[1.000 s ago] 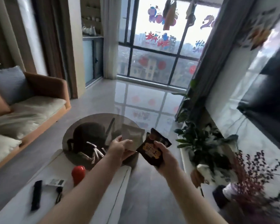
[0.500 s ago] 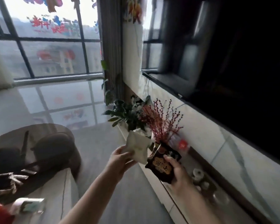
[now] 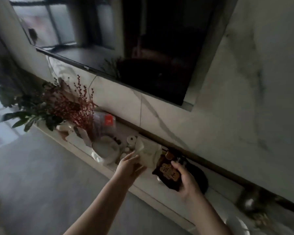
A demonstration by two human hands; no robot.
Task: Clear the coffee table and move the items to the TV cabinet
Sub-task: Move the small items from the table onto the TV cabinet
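1. Low white TV cabinet (image 3: 85,146) along a marble wall, under a dark wall-mounted television (image 3: 143,48); a second ago a window, sofa and coffee table filled the view, now swung away and gone from frame. Meaning: carry leg finished, placing stage begun.
2. Near the cabinet's left end: green leafy plant (image 3: 32,114) and red berry sprigs (image 3: 76,106), glimpsed only at the frame edge a second ago, now close by. Beside them toward the wall edge, a clear bag with a red label (image 3: 107,121); nearer the front edge, a white bowl-like dish (image 3: 107,150) and a small white roll (image 3: 131,139). Blur too heavy for finer detail.
3. Left hand (image 3: 129,164): half a second ago gripping the pale packet (image 3: 148,153) in mid-air; now reaching over the cabinet's front edge with fingers stretched out and loose, the packet down low just beyond the fingertips. Whether still touching or already let go: cannot tell for certain through the blur; looks released or nearly so.
4. Right hand (image 3: 185,178): holding the dark snack packet (image 3: 168,170) as before, thumb across its face, fingers curled behind. Lowered from chest height to just above the surface, right of the pale packet, over a dark round object (image 3: 200,177). Not yet set down.
5. Judgement: two items nearly delivered; more likely waiting on the coffee table, so another trip probable.
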